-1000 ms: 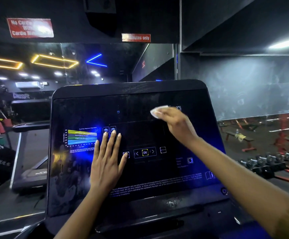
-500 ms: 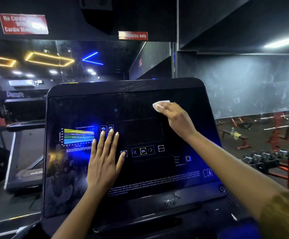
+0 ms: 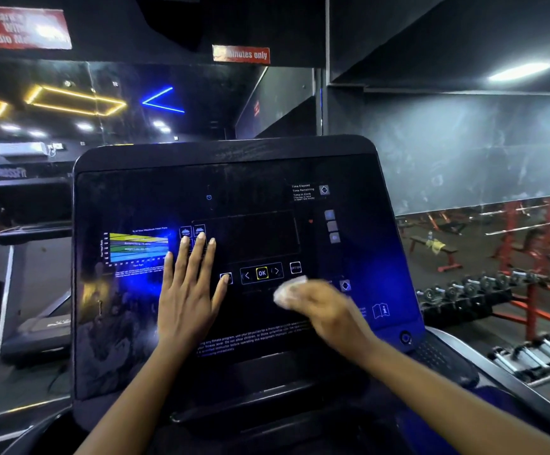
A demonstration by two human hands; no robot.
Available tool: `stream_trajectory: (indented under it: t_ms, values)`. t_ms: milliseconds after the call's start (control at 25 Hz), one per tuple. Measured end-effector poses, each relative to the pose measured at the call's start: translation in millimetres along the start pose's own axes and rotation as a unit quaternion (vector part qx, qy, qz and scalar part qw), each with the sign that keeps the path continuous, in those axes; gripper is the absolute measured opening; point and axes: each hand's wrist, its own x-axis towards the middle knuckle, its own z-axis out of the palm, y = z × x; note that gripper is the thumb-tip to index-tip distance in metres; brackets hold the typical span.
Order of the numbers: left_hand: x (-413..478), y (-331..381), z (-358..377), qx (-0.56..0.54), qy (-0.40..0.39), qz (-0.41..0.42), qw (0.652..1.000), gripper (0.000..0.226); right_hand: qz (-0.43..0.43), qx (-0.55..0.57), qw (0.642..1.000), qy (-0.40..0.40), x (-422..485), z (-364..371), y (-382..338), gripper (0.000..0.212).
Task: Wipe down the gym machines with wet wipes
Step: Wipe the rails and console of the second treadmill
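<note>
A black treadmill console (image 3: 129, 323) fills the middle of the view, with a coloured heart-rate chart at its left and an OK button (image 3: 261, 273) at its centre. My left hand (image 3: 188, 290) lies flat on the panel, fingers straight, just right of the chart. My right hand (image 3: 326, 310) holds a crumpled white wet wipe (image 3: 288, 292) against the panel below the OK button; the hand is motion-blurred.
A mirror wall stands behind the console, with another treadmill (image 3: 34, 326) at the left. A dumbbell rack (image 3: 470, 293) and red frames (image 3: 529, 257) stand at the right, with a bench (image 3: 434, 247) beyond them.
My right hand has swept the wipe from the upper right of the panel down to below the OK button. My left hand stays flat in place.
</note>
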Motion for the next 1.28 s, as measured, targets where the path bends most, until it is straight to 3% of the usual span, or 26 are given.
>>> stream_trajectory:
  t_ms: [160, 400, 600, 760, 840, 1040, 1280]
  values:
    - [-1.2, 0.4, -0.2, -0.001, 0.005, -0.001, 1.000, 0.064, 0.100, -0.077, 0.990, 0.058, 72.9, 1.2, 24.7, 0.041]
    - [-1.0, -0.9, 0.2, 0.000, 0.005, 0.003, 1.000, 0.064, -0.009, -0.052, 0.998, -0.024, -5.8, 33.8, -23.4, 0.040]
    - [-0.6, -1.1, -1.3, -0.013, 0.006, 0.007, 1.000, 0.064, -0.025, -0.002, 0.993, -0.117, -40.1, 15.6, -28.1, 0.045]
    - [-4.3, -3.0, -3.1, -0.038, 0.016, 0.044, 0.998, 0.061, 0.135, -0.054, 0.989, 0.039, 13.5, -1.7, 9.5, 0.039]
    - [-10.7, -0.9, -3.2, -0.051, 0.020, 0.077, 0.996, 0.060, 0.176, -0.083, 0.979, 0.064, 23.5, 1.6, 8.7, 0.041]
    - [-40.1, 10.0, 0.6, -0.064, 0.016, 0.134, 0.989, 0.060, 0.095, -0.013, 0.994, -0.055, -50.6, 24.3, -46.4, 0.038]
    - [-46.0, 11.0, 1.8, -0.039, 0.008, 0.150, 0.988, 0.061, 0.103, 0.018, 0.987, -0.123, -83.3, 15.0, -65.3, 0.040]
